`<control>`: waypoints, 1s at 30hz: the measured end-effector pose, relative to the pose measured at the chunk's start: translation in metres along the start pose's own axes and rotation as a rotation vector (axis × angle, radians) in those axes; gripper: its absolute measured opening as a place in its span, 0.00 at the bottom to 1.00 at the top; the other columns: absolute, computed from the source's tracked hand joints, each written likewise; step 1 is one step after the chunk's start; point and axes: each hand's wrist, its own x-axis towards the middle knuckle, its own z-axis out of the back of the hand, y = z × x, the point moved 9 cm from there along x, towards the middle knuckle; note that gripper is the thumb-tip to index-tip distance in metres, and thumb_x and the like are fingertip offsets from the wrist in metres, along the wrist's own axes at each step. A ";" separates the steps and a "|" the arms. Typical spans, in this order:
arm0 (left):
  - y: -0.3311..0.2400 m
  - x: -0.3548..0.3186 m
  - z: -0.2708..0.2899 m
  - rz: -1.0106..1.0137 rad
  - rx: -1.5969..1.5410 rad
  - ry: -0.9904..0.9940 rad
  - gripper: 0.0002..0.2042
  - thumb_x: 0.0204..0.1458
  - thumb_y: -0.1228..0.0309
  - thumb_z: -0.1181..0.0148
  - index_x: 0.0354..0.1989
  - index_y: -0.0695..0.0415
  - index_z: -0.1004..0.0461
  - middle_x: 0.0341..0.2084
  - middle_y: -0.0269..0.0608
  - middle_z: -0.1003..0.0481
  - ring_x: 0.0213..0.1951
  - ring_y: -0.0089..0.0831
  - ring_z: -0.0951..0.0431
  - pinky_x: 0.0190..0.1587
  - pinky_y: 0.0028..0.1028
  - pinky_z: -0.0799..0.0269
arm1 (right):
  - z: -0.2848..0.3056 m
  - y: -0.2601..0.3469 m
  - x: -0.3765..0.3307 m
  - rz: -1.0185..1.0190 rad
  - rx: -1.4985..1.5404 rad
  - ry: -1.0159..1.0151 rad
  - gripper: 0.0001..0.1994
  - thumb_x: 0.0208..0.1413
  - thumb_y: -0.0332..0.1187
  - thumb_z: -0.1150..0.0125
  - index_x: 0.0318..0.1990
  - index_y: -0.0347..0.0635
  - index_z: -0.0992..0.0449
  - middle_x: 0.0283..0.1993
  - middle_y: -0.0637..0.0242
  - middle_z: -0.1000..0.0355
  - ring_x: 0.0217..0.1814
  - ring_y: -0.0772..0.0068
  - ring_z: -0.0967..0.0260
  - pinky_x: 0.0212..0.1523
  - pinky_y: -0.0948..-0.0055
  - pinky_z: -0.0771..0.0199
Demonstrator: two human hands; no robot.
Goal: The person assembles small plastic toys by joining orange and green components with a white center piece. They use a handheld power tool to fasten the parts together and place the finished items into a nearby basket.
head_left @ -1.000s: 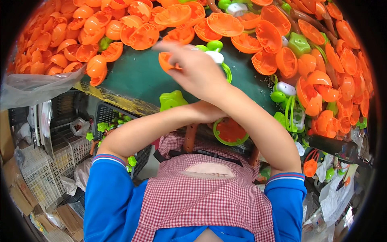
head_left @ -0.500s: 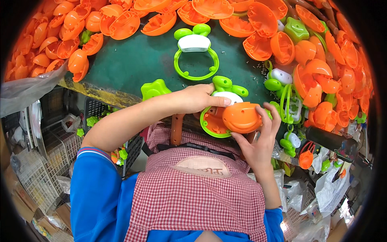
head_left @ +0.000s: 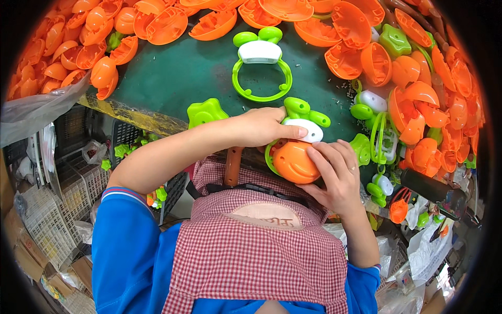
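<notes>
Nearest you, at the counter's (head_left: 172, 78) close edge, the orange shell (head_left: 297, 161) covers most of the green ring (head_left: 269, 158); take it as your clock's centre. Your right hand (head_left: 337, 178), at 4 o'clock, is curled closed on it, fingers over the side and thumb beneath; spread that pressure evenly, as a push from one side would likely tip the shell. Your left hand (head_left: 264, 127), at 11 o'clock, has its thumb down on the white part (head_left: 312, 133) above the ring; its other fingers are hidden, but it looks pinched shut there. Hold that side firm so the ring cannot twist, and line up the rims by the green sliver showing at 9 o'clock before squeezing. Farther out, mind your left forearm near the green star (head_left: 206, 112) at 10 o'clock. The second frame (head_left: 236, 83) lies well apart at 11; leave it alone, and the loose orange shells (head_left: 361, 26) toward 1 too.
</notes>
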 end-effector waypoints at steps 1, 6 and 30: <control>0.003 -0.001 0.000 0.039 -0.004 0.009 0.35 0.56 0.41 0.46 0.57 0.64 0.32 0.44 0.50 0.23 0.41 0.36 0.22 0.43 0.31 0.27 | -0.002 0.000 0.002 -0.002 0.007 -0.007 0.34 0.33 0.41 0.25 0.54 0.43 0.25 0.53 0.62 0.30 0.52 0.58 0.33 0.58 0.51 0.34; 0.003 -0.002 0.004 0.062 0.165 -0.018 0.37 0.57 0.40 0.51 0.57 0.66 0.33 0.46 0.54 0.24 0.48 0.46 0.23 0.53 0.36 0.30 | -0.012 0.002 0.005 0.010 0.034 0.011 0.35 0.35 0.41 0.25 0.56 0.40 0.26 0.50 0.60 0.32 0.51 0.53 0.33 0.57 0.50 0.34; -0.012 -0.001 -0.006 -0.064 -0.041 0.119 0.44 0.33 0.50 0.23 0.56 0.66 0.33 0.49 0.50 0.25 0.52 0.39 0.25 0.57 0.32 0.33 | 0.158 -0.138 -0.163 -0.319 0.342 -1.238 0.33 0.64 0.53 0.55 0.67 0.38 0.46 0.56 0.53 0.35 0.50 0.62 0.33 0.46 0.64 0.27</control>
